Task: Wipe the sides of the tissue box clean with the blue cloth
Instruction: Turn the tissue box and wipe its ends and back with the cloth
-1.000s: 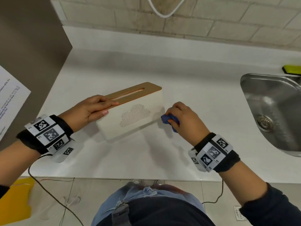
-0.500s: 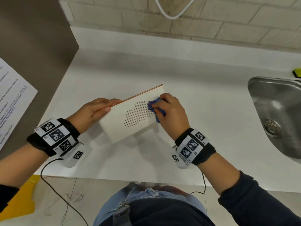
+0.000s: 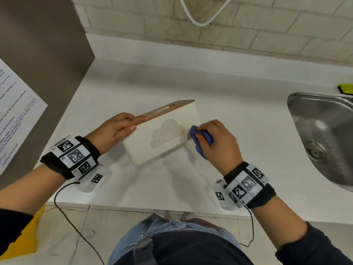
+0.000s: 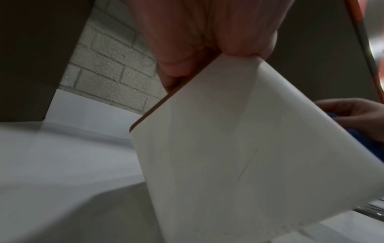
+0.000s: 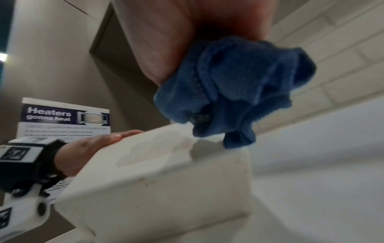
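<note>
The white tissue box [image 3: 162,138] with a thin wooden lid [image 3: 168,109] and a dotted cloud pattern is tipped back on the white counter [image 3: 172,178]. My left hand [image 3: 116,129] grips its left end, fingers over the lid edge and thumb on the near side; the same box [image 4: 249,156] fills the left wrist view. My right hand [image 3: 215,140] holds the bunched blue cloth [image 3: 200,138] at the right end of the box's near side. In the right wrist view the cloth [image 5: 234,92] touches the box's [image 5: 162,180] upper right corner.
A steel sink [image 3: 324,134] lies to the right, with a yellow-green sponge [image 3: 345,88] behind it. A brown cabinet side [image 3: 38,64] with a paper notice [image 3: 15,115] stands at left. A brick wall [image 3: 229,25] and a white cable [image 3: 200,18] are behind. A wrist cable [image 3: 76,226] hangs below.
Half a second ago the cloth was on the cloud pattern; it has slid right to the box's right end. The box stays tilted in my left hand.
</note>
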`<state>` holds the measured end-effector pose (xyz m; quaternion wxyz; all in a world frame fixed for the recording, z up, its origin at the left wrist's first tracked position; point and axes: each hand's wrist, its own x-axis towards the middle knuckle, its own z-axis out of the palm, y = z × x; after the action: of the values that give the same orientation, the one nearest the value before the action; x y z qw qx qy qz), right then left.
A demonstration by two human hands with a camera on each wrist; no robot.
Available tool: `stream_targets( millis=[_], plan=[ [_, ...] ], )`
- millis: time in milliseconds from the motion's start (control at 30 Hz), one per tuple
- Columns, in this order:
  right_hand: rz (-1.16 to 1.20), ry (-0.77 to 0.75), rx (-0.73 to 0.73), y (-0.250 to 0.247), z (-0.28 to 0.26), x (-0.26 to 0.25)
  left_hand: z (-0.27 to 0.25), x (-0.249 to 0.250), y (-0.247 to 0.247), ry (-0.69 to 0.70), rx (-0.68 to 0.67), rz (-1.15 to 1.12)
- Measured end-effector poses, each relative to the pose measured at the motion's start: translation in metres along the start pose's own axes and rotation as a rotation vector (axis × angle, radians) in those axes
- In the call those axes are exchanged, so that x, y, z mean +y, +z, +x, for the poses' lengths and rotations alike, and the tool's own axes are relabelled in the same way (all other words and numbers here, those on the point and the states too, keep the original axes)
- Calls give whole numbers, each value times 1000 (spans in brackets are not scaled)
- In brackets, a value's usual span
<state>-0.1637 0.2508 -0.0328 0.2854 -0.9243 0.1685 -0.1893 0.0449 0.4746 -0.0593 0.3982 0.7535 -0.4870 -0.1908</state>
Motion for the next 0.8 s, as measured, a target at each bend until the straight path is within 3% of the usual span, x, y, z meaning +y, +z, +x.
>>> stream_targets(
  millis=[133, 300, 367, 500, 600, 800],
  plan=[
    [42, -195, 66, 22, 23, -46, 2, -4, -2, -18, 8, -28],
    [-81, -413, -97, 62, 35, -76, 2, -7, -2, -44, -6, -41],
    [-98, -362, -116, 61, 37, -63, 3, -9, -3, -50, -10, -29],
    [-173, -39, -87, 27, 40, -12, 5, -9, -5, -39, 2, -18],
    [-200, 172, -206, -5, 35, 15, 5, -8, -3, -22, 5, -14],
    [109, 274, -278, -48, 16, 15, 4, -8, -4, -18, 2, -8]
  ],
)
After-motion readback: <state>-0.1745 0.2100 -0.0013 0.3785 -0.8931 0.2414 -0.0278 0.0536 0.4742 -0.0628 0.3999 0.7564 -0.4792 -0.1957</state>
